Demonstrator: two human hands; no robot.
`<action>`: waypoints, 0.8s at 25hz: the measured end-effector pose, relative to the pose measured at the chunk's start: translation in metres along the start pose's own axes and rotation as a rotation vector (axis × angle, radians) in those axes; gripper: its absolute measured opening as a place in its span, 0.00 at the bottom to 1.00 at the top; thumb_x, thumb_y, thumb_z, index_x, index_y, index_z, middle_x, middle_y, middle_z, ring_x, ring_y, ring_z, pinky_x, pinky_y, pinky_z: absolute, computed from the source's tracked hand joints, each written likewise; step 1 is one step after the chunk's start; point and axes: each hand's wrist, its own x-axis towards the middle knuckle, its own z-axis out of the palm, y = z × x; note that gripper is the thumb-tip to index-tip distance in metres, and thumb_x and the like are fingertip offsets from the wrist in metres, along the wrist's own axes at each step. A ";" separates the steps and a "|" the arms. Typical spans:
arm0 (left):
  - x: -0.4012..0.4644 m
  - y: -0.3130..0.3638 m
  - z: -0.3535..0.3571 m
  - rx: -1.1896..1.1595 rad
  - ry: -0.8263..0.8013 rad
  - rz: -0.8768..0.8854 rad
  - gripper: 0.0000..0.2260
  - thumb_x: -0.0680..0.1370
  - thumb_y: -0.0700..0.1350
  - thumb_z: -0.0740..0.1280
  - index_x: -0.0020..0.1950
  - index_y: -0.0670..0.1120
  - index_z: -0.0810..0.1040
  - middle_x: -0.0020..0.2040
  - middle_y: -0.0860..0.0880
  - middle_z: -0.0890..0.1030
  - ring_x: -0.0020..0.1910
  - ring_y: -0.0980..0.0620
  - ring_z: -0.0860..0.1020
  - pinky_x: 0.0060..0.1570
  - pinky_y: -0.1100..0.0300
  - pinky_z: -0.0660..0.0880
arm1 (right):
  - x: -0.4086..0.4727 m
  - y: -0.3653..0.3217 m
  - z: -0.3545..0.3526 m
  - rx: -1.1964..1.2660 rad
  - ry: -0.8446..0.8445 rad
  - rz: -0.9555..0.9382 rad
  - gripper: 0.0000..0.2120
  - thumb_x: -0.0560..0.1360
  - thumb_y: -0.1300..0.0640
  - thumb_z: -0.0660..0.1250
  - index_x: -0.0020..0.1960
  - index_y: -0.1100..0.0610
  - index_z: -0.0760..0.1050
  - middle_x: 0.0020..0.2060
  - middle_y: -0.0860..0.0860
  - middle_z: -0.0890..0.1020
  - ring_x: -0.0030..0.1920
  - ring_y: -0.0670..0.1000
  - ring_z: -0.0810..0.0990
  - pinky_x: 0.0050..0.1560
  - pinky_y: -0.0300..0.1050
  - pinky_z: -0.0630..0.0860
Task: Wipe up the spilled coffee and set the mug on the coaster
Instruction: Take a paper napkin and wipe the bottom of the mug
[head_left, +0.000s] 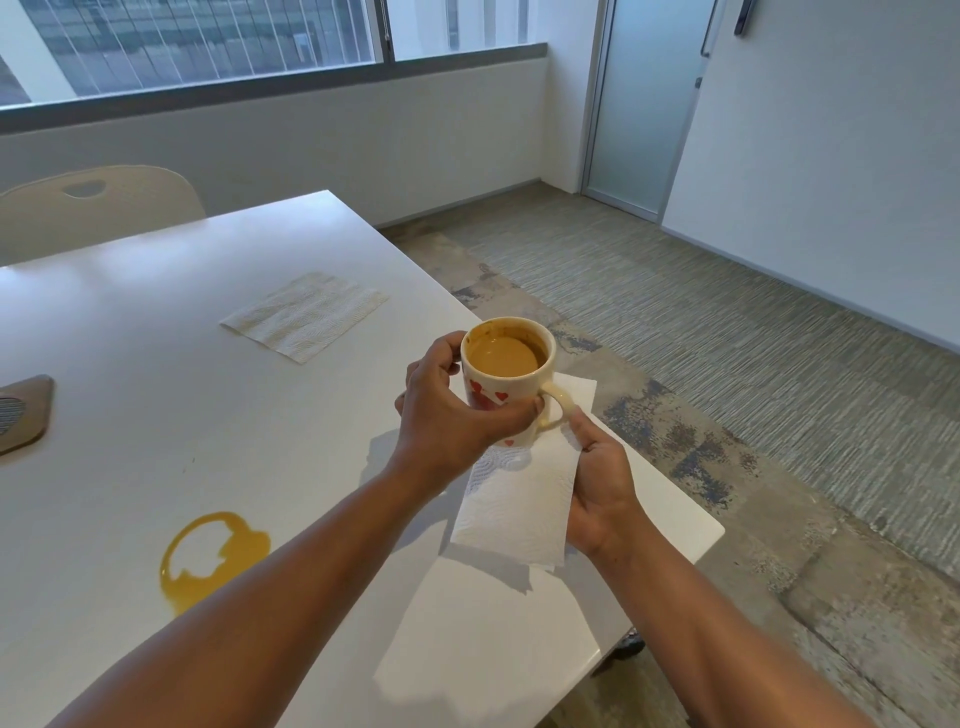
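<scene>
Holding a cream mug (508, 382) w/ red hearts above the white table (156, 415), a person steadies it over the table's right edge. The mug stands upright, about half full of milky coffee, w/ brown smears inside its rim and its handle pointing right. The left hand (451, 418) wraps the mug's left side, fingers curled round the front. The right hand (602, 486), just right of the mug, pinches a white paper towel (517, 499) that hangs below the mug's base. A ring-shaped coffee spill (213, 558) lies on the table well left of the mug. A second paper towel (305, 315) lies flat beyond the mug, to its left. A brown coaster (26, 413) sits at the table's far left.
</scene>
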 end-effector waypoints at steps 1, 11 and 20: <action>-0.001 0.001 0.000 -0.009 -0.005 -0.002 0.43 0.58 0.72 0.75 0.70 0.58 0.71 0.67 0.56 0.78 0.65 0.47 0.76 0.64 0.41 0.78 | 0.001 0.002 0.001 0.013 -0.019 0.012 0.29 0.82 0.37 0.56 0.75 0.55 0.71 0.70 0.63 0.77 0.71 0.66 0.73 0.72 0.65 0.68; -0.012 -0.007 0.001 -0.020 -0.046 0.049 0.39 0.61 0.68 0.79 0.69 0.61 0.71 0.66 0.58 0.78 0.65 0.51 0.76 0.64 0.43 0.78 | 0.005 0.006 0.001 0.051 -0.146 0.062 0.32 0.84 0.38 0.52 0.75 0.60 0.71 0.67 0.63 0.77 0.69 0.64 0.74 0.76 0.58 0.62; -0.007 -0.012 -0.004 -0.075 -0.112 0.107 0.35 0.62 0.68 0.78 0.66 0.63 0.72 0.62 0.63 0.79 0.63 0.56 0.78 0.61 0.57 0.79 | -0.003 0.001 0.009 0.083 -0.155 0.059 0.32 0.83 0.37 0.55 0.74 0.61 0.72 0.68 0.63 0.78 0.65 0.66 0.78 0.68 0.61 0.71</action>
